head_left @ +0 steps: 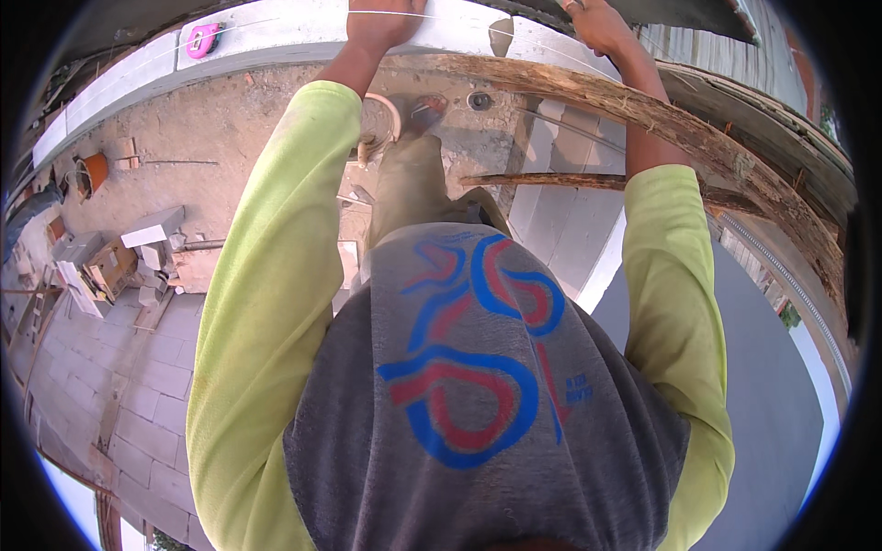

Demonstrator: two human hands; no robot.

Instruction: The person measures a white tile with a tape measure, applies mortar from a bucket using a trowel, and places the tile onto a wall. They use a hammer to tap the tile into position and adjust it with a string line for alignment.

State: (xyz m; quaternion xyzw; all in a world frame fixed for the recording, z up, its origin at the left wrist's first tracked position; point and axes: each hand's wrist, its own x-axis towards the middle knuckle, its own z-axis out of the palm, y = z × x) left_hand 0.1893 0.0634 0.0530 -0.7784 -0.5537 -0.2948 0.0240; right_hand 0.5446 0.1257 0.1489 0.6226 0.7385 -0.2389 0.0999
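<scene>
Along the top of the view runs a row of white blocks (276, 35), with a thin white string (480, 22) stretched above it. My left hand (384, 28) rests on or just over the blocks, close to the string; the upper edge of the picture cuts off its fingers. Farther right, my right hand (599, 28) is at the block row's far side with fingers curled. Whatever is in its grip lies mostly out of the picture. A pink tape measure (204, 40) sits on the blocks to the left of my left hand.
Rough wooden poles (680, 119) slant across the right, under my right forearm. Below the block row are a round hose-like loop (393, 115) and an orange bucket (94, 173). Loose grey blocks (154, 228) lie at left, near a block wall (152, 413).
</scene>
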